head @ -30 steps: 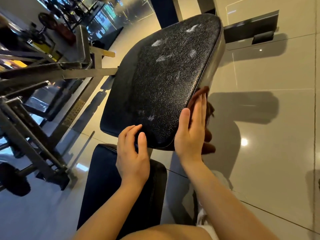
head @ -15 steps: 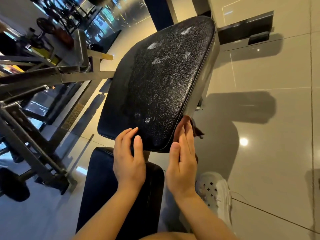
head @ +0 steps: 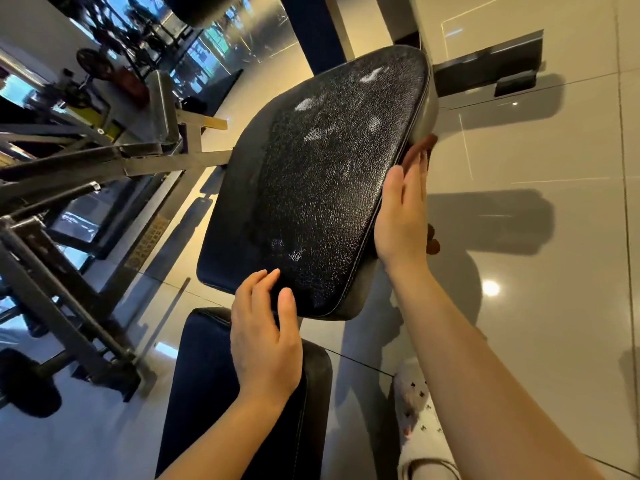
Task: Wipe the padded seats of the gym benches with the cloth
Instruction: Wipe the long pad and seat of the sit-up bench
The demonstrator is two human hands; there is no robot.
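Nearest to the camera lay a dark blue pad, its long axis running from the viewer away toward the second pad. The left hand was above its far end, fingers relaxed and a little spread, the fingertips touching the near edge of the black seat pad; it held nothing. There were two pads in view. The black one was tilted, with cracked skin and some pale worn patches, and its long axis pointed from lower left up to the upper right, away from the person. Two hands were in view. The right hand lay flat along the right side edge of the black pad, fingers straight and pressed together, pressing one brown cloth against that edge. The cloth showed only beyond the fingertips and behind the palm. One white shoe stood on the glossy tiled floor under the right forearm. Farther left stood a grey metal frame of gym machines.
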